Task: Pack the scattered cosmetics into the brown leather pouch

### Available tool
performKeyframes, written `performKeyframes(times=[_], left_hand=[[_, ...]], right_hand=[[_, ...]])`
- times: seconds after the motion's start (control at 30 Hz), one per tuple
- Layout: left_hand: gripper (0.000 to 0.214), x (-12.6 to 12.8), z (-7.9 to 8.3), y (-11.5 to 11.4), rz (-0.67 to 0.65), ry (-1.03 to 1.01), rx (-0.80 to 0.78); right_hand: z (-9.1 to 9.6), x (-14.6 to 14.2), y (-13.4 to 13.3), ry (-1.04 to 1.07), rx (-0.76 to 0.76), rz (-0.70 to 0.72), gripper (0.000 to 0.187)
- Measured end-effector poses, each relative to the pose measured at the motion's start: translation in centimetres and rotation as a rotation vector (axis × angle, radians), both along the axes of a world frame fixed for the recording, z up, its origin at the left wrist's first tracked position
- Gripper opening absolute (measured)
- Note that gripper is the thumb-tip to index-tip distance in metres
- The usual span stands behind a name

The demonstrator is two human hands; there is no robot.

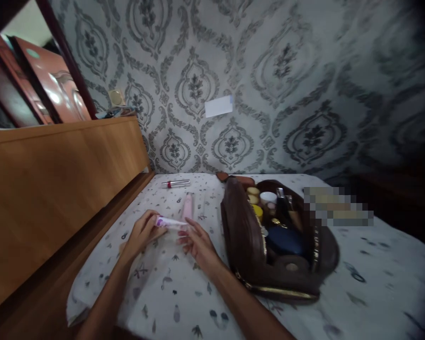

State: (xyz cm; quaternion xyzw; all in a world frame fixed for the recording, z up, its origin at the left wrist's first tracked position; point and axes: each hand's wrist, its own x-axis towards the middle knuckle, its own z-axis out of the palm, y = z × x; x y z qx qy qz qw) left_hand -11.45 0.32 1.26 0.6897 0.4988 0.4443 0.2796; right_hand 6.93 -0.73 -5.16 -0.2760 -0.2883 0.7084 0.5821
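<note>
My left hand (141, 232) and my right hand (195, 242) together hold a small white tube with a purple mark (170, 222) just above the patterned bedsheet (184, 293). The left fingers pinch its purple end and the right fingers pinch the other end. A pale pink tube (187, 207) lies on the sheet just beyond the held tube. Farther back lies a slim silver stick with a red band (176, 183). To the right of my right hand stands an open brown cosmetic bag (244, 236) with several jars and bottles inside.
A wooden headboard (56, 179) runs along the left side. Patterned grey wallpaper (269, 85) with a white switch plate (218, 106) is behind the bed. A blurred patch (336, 208) sits right of the bag. Dark furniture stands at the far right.
</note>
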Motion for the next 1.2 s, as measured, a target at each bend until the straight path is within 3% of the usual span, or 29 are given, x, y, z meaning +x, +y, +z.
performKeyframes(times=[0.1, 0.2, 0.3, 0.5, 0.63, 0.83, 0.97, 1.1, 1.2], left_hand=[[0.039, 1.3, -0.9, -0.7, -0.018, 0.012, -0.043], [0.046, 2.2, -2.2, -0.6, 0.054, 0.021, -0.046], [0.049, 2.9, -2.6, -0.6, 0.096, -0.045, -0.072], [0.061, 2.9, -3.1, -0.8, 0.007, -0.185, -0.185], [0.058, 2.8, -4.1, 0.0, 0.001, -0.259, -0.234], [0.053, 3.9, -2.9, 2.0, -0.067, -0.327, -0.197], [0.054, 4.9, -1.9, 3.9, -0.051, -0.365, -0.148], [0.054, 5.8, -2.4, 5.2, -0.030, -0.423, -0.099], [0.053, 6.0, -3.3, 5.3, -0.031, -0.458, -0.123]], right_hand=[[-0.3, -0.3, -0.3, -0.108, 0.091, 0.031, 0.054], [-0.6, -0.5, -0.4, -0.197, 0.153, 0.059, 0.051], [-0.6, -0.5, -0.4, -0.185, 0.130, 0.030, 0.054], [-0.4, -0.3, -0.4, -0.072, 0.049, 0.003, 0.055], [-0.4, -0.2, 0.0, -0.063, -0.024, -0.013, 0.059], [0.4, 0.2, 0.5, 0.094, -0.164, 0.068, 0.062], [0.4, 0.5, 0.8, 0.165, -0.202, 0.095, 0.052], [0.2, 0.6, 0.8, 0.191, -0.227, 0.050, 0.042], [0.5, 0.5, 0.7, 0.197, -0.236, 0.027, 0.046]])
